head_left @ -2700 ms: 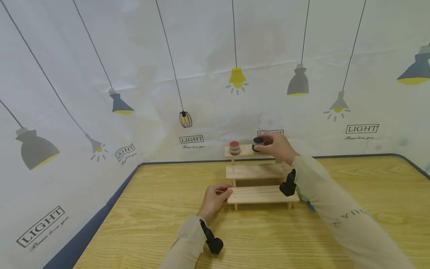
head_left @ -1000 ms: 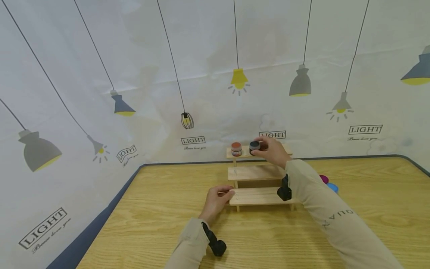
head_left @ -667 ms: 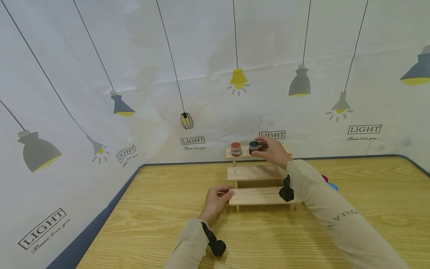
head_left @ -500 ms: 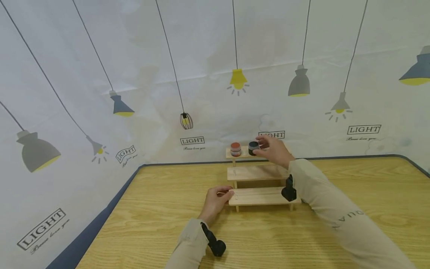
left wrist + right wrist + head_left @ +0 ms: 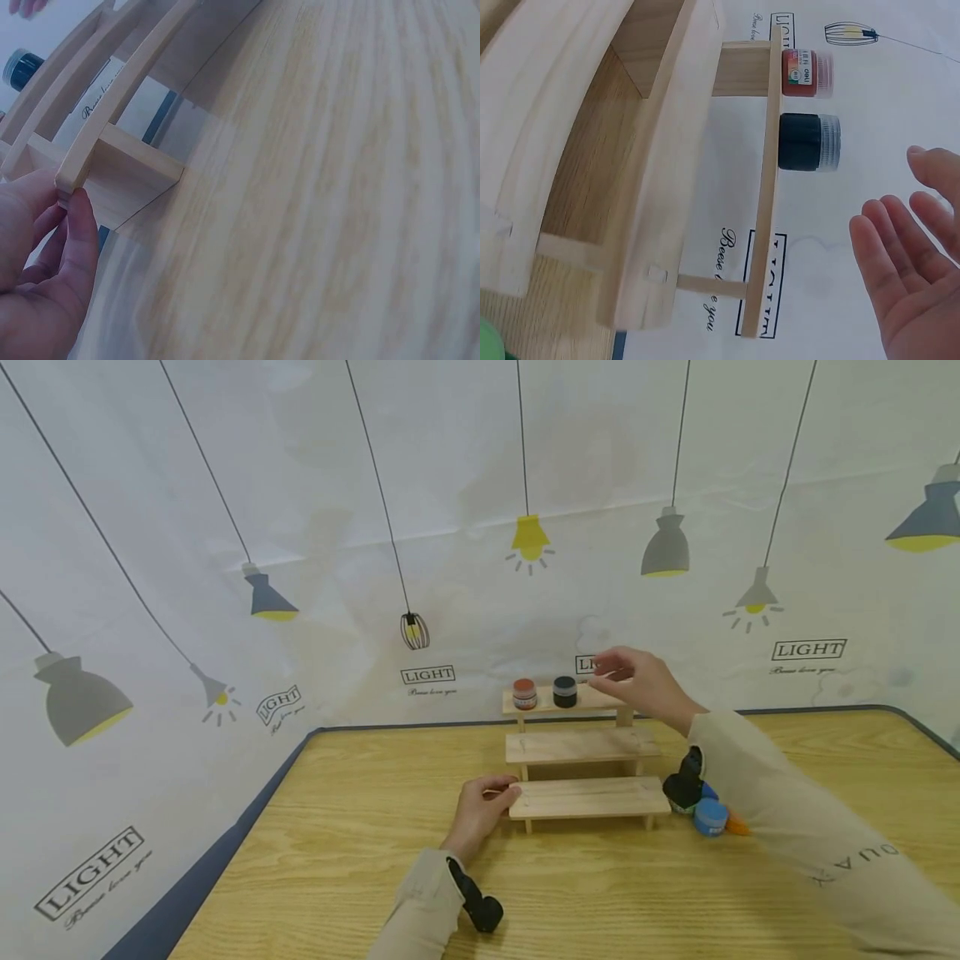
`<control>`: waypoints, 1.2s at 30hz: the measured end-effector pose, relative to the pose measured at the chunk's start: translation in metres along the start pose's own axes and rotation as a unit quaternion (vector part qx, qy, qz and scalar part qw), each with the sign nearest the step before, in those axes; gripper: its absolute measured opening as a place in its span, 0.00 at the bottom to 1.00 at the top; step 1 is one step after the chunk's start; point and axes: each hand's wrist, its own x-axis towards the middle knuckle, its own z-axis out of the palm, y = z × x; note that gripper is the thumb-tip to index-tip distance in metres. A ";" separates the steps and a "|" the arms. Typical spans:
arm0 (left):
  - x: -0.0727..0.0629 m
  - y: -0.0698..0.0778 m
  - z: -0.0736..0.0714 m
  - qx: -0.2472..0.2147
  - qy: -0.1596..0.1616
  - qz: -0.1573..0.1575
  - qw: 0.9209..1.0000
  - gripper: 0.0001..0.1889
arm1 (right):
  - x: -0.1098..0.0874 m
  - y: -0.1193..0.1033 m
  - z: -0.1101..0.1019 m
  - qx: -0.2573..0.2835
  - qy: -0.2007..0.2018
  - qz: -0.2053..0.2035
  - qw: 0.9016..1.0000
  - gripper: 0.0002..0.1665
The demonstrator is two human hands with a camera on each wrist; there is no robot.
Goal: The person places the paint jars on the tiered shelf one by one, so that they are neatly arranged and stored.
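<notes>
A three-step wooden shelf (image 5: 585, 797) stands on the table by the wall. My left hand (image 5: 480, 810) pinches the left end of its lowest board, thumb and fingertips at the corner in the left wrist view. On the top board sit two small paint jars side by side: a red paint jar (image 5: 525, 694) at the left end and a black paint jar (image 5: 565, 692) to its right. My right hand (image 5: 645, 685) is just right of the black jar, fingers relaxed and holding nothing. In the right wrist view a gap separates its fingers (image 5: 889, 255) from the black jar (image 5: 801, 142).
To the right of the shelf, partly behind the right wrist camera and sleeve, are a blue paint jar (image 5: 710, 817), an orange item (image 5: 738, 823) and a green-topped item (image 5: 489, 346). The wall (image 5: 450, 527), printed with lamps, rises right behind the top board.
The right hand brought the black jar leftward onto the top board beside the red one, let go and drew away to the right. The left hand has stayed at the lowest board.
</notes>
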 end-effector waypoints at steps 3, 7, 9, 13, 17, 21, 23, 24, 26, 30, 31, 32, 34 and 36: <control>0.000 0.000 0.000 -0.002 0.000 -0.003 1.000 0.13 | -0.008 0.002 -0.008 -0.008 0.005 -0.011 1.000 0.22; 0.000 0.001 0.000 0.001 0.003 -0.005 1.000 0.13 | -0.023 0.006 -0.020 -0.015 0.011 -0.008 1.000 0.22; 0.000 0.002 0.000 0.001 0.005 -0.004 1.000 0.13 | -0.032 0.009 -0.028 -0.016 0.017 -0.003 1.000 0.22; -0.001 0.003 0.000 0.001 0.008 0.001 1.000 0.13 | -0.050 0.019 -0.042 -0.024 0.039 0.000 0.999 0.22; 0.000 0.003 0.000 0.004 0.008 -0.003 1.000 0.13 | -0.067 0.034 -0.052 -0.024 0.059 0.006 0.998 0.21; 0.000 0.002 0.000 0.006 0.007 -0.012 1.000 0.13 | -0.083 0.049 -0.058 -0.011 0.067 0.017 0.998 0.22; 0.000 0.003 0.000 0.005 0.008 -0.015 1.000 0.12 | -0.091 0.057 -0.060 -0.002 0.064 0.023 0.998 0.22; -0.001 0.003 0.000 0.005 0.009 -0.013 1.000 0.13 | -0.095 0.061 -0.061 0.002 0.063 0.028 0.998 0.22; -0.001 0.003 0.000 0.004 0.011 -0.010 1.000 0.13 | -0.103 0.068 -0.062 0.006 0.062 0.042 0.997 0.23; -0.002 0.003 0.000 0.001 0.010 -0.002 1.000 0.13 | -0.116 0.085 -0.062 0.001 0.060 0.066 0.996 0.24; -0.002 0.004 0.000 0.000 0.009 -0.001 1.000 0.13 | -0.119 0.089 -0.062 0.000 0.059 0.069 0.996 0.24; -0.002 0.004 0.000 0.000 0.009 -0.002 1.000 0.13 | -0.122 0.093 -0.062 -0.002 0.057 0.075 0.996 0.24; -0.002 0.003 0.000 0.002 0.008 -0.003 1.000 0.13 | -0.127 0.100 -0.061 -0.006 0.050 0.085 0.995 0.25; -0.002 0.003 0.000 0.004 0.007 -0.005 1.000 0.13 | -0.132 0.107 -0.060 -0.008 0.042 0.096 0.994 0.26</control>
